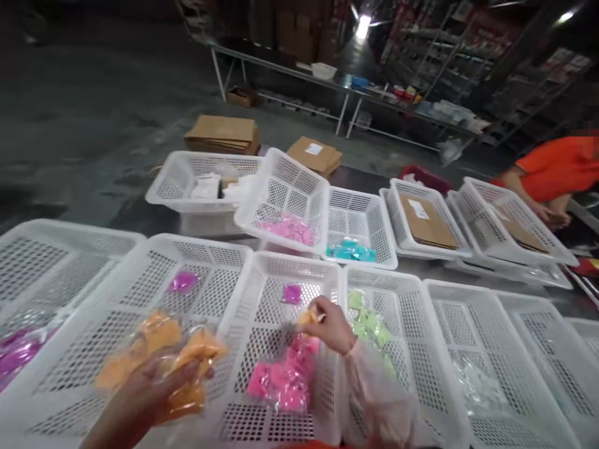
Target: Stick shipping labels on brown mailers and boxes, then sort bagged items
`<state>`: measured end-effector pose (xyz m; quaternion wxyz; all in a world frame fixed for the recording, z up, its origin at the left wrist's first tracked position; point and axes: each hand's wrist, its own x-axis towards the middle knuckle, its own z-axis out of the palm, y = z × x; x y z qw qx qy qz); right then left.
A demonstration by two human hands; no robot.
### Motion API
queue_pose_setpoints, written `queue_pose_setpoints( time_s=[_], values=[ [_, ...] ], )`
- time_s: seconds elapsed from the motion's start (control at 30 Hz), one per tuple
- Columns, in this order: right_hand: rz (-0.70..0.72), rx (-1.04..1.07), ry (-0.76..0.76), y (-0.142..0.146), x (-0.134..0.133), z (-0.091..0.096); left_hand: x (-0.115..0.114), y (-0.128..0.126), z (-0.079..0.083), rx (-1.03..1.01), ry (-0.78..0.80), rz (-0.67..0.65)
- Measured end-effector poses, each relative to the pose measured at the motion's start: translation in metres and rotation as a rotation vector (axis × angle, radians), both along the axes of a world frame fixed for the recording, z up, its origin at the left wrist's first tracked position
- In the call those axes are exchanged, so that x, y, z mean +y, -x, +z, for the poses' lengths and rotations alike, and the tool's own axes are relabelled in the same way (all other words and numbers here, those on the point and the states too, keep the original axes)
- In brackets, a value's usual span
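Note:
My left hand [152, 390] is closed around several clear bags with orange contents [200, 352], over a white basket [206, 249] where more orange bags [154, 333] and one purple bag [184, 282] lie. Pinched in the fingers of my right hand [330, 327] is a small orange packet [309, 317], above the neighbouring white basket [276, 262]. That basket contains a pile of bright pink bags [287, 377] and a single purple bag [292, 293]. Close by my right sleeve, light green bags [369, 324] fill part of another basket.
More white baskets stand right, one with clear bags [480, 383]. Behind them are baskets with pale pink bags [290, 229], teal bags [350, 251] and cardboard [428, 221]. Purple bags [21, 349] lie far left. A co-worker in an orange top [556, 165] works at the right.

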<state>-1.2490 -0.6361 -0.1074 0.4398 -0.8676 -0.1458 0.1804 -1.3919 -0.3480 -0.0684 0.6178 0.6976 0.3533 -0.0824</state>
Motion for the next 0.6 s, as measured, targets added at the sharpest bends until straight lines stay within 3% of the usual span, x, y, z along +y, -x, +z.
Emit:
queue_pose_setpoints(
  time_s=[0.07,0.17,0.27,0.37,0.5,0.6],
  values=[
    [-0.253,-0.008,0.095,-0.02,-0.077,-0.008,-0.036,-0.019,-0.001,-0.043,0.014,-0.143],
    [-0.317,-0.006,0.144,-0.053,-0.15,-0.034,-0.093,-0.045,0.002,-0.083,0.112,-0.35],
    [-0.217,0.051,0.163,-0.07,-0.169,-0.068,-0.143,-0.061,0.006,-0.039,0.266,-0.493],
    [-0.131,0.123,0.219,-0.045,-0.169,-0.091,-0.18,-0.065,0.004,-0.026,0.349,-0.465],
    [0.028,0.251,0.234,0.03,-0.184,-0.086,-0.213,-0.067,-0.008,-0.016,0.361,-0.542],
    [0.089,0.264,0.173,0.047,-0.207,-0.072,-0.236,-0.07,-0.017,-0.032,0.326,-0.582]
  ],
)
